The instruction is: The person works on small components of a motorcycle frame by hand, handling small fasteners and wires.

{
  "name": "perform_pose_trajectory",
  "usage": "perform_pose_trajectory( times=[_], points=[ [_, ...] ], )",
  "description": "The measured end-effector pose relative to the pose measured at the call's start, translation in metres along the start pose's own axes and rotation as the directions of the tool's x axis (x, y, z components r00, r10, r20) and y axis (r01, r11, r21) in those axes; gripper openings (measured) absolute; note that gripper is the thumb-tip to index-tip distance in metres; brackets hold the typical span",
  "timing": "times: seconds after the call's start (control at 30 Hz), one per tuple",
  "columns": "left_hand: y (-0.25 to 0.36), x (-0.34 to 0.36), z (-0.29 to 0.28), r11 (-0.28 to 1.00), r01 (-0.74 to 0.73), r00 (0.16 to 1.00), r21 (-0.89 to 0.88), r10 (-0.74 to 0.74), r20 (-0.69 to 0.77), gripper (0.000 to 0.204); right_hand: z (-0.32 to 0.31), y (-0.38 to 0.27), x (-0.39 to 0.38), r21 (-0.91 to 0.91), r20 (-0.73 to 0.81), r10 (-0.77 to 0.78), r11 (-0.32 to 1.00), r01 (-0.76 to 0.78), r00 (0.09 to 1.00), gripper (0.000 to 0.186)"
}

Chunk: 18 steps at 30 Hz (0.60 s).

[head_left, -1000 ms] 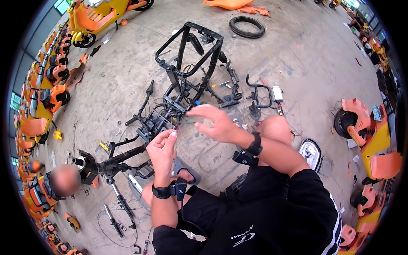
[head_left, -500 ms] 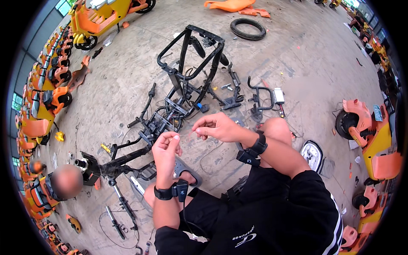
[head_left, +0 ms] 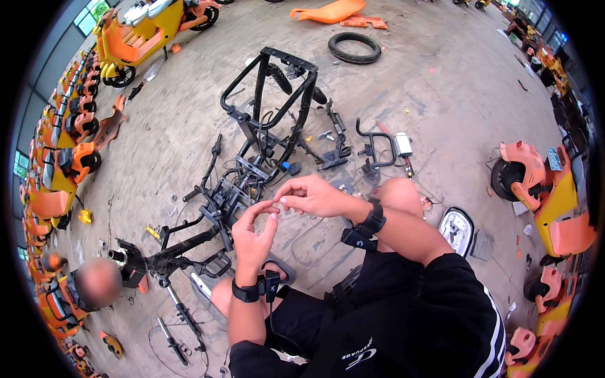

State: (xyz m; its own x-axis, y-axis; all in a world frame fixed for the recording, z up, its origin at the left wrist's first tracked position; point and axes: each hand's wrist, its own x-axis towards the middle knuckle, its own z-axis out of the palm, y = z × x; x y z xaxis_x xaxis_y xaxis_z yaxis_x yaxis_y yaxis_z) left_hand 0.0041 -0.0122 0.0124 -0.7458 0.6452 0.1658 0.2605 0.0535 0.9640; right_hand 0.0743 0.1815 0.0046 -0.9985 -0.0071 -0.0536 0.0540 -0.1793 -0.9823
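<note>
My left hand (head_left: 253, 239) and my right hand (head_left: 313, 196) meet at their fingertips, raised in front of my knees. Between the pinched fingers is a tiny bit of a thin pale strand (head_left: 277, 207), mostly hidden by the fingertips. My right thumb and index finger are closed on it. The left index finger and thumb close on it from the other side, with a small gap between them. Beyond my hands a stripped black scooter frame (head_left: 189, 243) lies on the concrete floor, with cables (head_left: 251, 173) tangled along its middle.
Around the frame lie a loose tyre (head_left: 354, 48), a bent black tube bracket (head_left: 377, 165), a white box-shaped part (head_left: 403, 144), a fork leg (head_left: 183, 313) and a white-lined lamp housing (head_left: 456, 231). Orange and yellow scooters (head_left: 547, 195) line both sides. Orange panels (head_left: 328, 11) lie far off.
My hands have come together; the strand that stretched visibly between them is now nearly hidden in the fingertips. The view has shifted slightly.
</note>
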Motion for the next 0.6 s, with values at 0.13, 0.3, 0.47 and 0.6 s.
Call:
perform_pose_trajectory(
  times=[0.13,0.3,0.47,0.6],
  points=[
    [-0.0004,0.0025,0.0000,0.970,0.107,0.994,-0.218,-0.097,0.058,0.025,-0.0016,0.0014,-0.0005,0.032,-0.006,-0.018,0.999,0.019,1.000,0.019],
    [-0.0004,0.0022,-0.0005,0.944,0.190,0.980,-0.270,-0.165,0.111,0.023,-0.0042,-0.0007,-0.0007,0.041,0.036,-0.021,0.999,0.020,0.999,0.019],
    [-0.0018,0.0036,0.0032,0.941,0.250,0.966,-0.228,-0.226,0.128,0.016,-0.0063,0.0037,0.0005,0.088,0.030,-0.031,0.996,0.028,0.999,0.019],
    [-0.0088,0.0018,0.0058,0.955,0.270,0.960,-0.125,-0.258,0.107,0.009,-0.0085,0.0026,0.0013,0.119,0.030,-0.012,0.993,0.008,0.999,0.019]
  ],
)
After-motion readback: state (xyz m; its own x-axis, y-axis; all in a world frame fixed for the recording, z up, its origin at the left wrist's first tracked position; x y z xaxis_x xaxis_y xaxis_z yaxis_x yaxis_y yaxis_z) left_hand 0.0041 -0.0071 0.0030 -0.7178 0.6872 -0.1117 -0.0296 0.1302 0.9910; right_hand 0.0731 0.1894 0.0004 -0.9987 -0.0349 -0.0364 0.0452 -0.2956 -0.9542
